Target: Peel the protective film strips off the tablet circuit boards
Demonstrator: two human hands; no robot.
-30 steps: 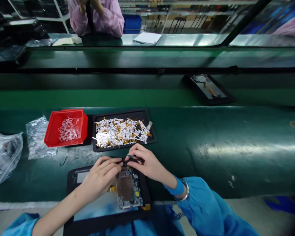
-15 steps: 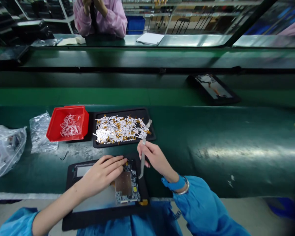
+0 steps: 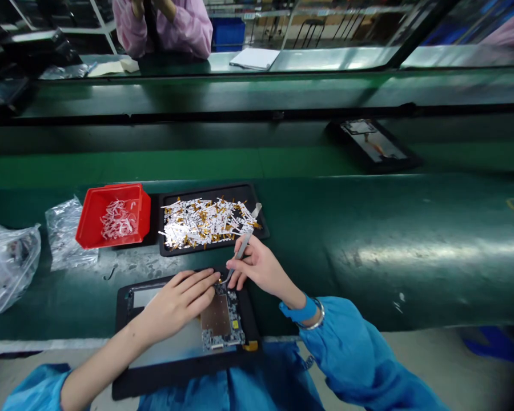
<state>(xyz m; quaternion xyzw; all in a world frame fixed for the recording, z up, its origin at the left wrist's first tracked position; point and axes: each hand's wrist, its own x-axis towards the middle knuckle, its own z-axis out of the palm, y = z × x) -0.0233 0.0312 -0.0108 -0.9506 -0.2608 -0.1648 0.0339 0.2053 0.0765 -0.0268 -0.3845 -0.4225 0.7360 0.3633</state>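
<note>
A tablet-like device with a black frame (image 3: pixel 167 374) lies in front of me, its inside exposed. At its right part sits a circuit board (image 3: pixel 236 311) with a copper-coloured plate. My left hand (image 3: pixel 183 299) rests flat across the device, fingertips at the board's upper edge. In my right hand (image 3: pixel 257 265) are grey tweezers (image 3: pixel 241 250), their tips down near the board's top, beside my left fingertips. Whether the tips grip anything is too small to tell. Behind the device, a black tray (image 3: pixel 257 194) holds a heap of white strips with amber ends (image 3: pixel 208 222).
Left of the tray stands a red bin (image 3: pixel 83 225) with thin white scraps. Clear plastic bags (image 3: pixel 68 228) lie further left. Another opened device (image 3: pixel 374 145) rests on the green strip beyond. Across the line sits a person in pink sleeves (image 3: pixel 188 28).
My right hand has moved left and turned, bringing the tweezer tips from the board's right side to its top edge by my left fingers. My left hand stays on the device.
</note>
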